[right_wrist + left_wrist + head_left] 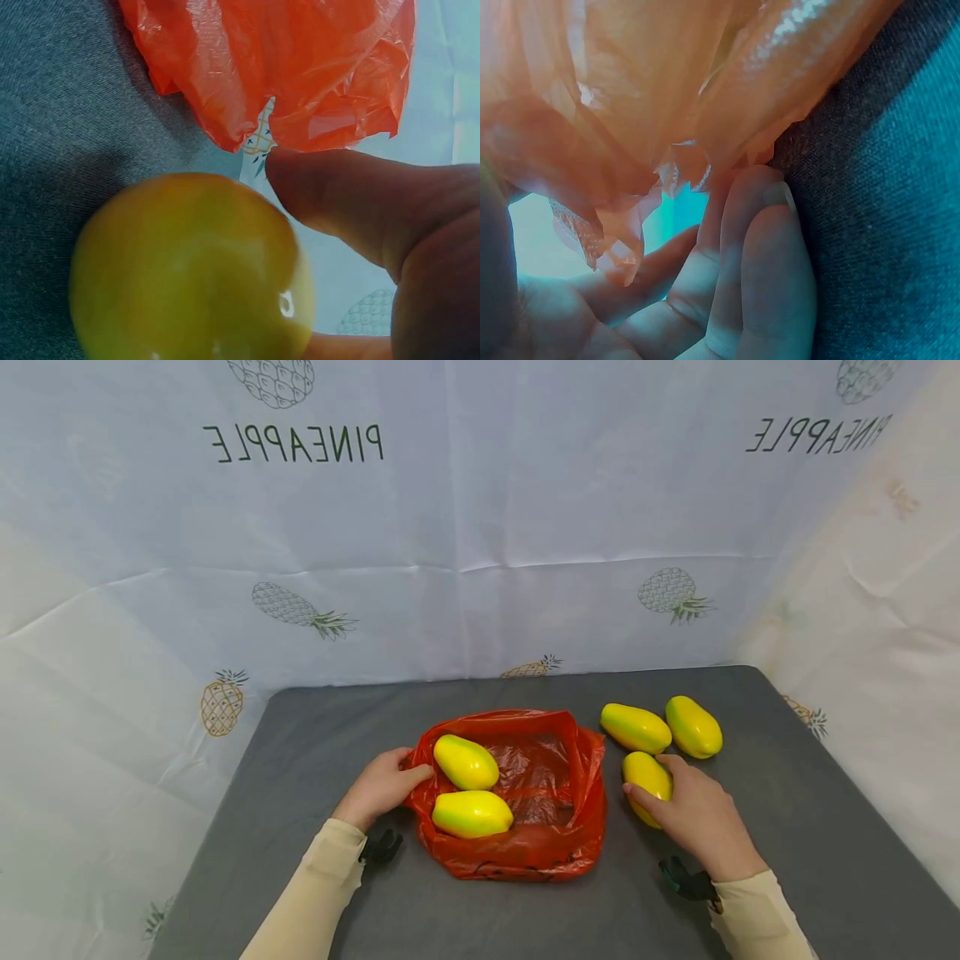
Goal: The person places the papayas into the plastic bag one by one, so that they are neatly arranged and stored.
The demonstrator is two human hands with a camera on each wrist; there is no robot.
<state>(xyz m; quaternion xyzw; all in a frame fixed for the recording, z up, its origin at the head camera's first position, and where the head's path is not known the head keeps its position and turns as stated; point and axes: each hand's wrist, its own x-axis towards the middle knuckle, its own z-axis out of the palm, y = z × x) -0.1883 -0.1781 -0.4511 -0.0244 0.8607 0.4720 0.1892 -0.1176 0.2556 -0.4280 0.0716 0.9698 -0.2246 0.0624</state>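
Note:
In the head view a red plastic bag [517, 860] lies spread open on the table. Two glossy yellow papayas, one behind [467, 762] and one in front [472, 815], rest inside its left part. My left hand [382, 785] pinches the bag's left rim between thumb and fingers; the left wrist view shows crumpled film [667, 97] against the fingertips. Right of the bag, my right hand [697, 814] reaches over a third papaya [647, 777], thumb at its left side. A gap shows between thumb and papaya [187, 270] in the right wrist view.
Two more papayas, one on the left [636, 728] and one on the right [693, 727], lie beyond my right hand. The dark grey table [465, 918] meets a pineapple-printed white cloth [450, 527] at the back. Similar cloth hangs at both sides.

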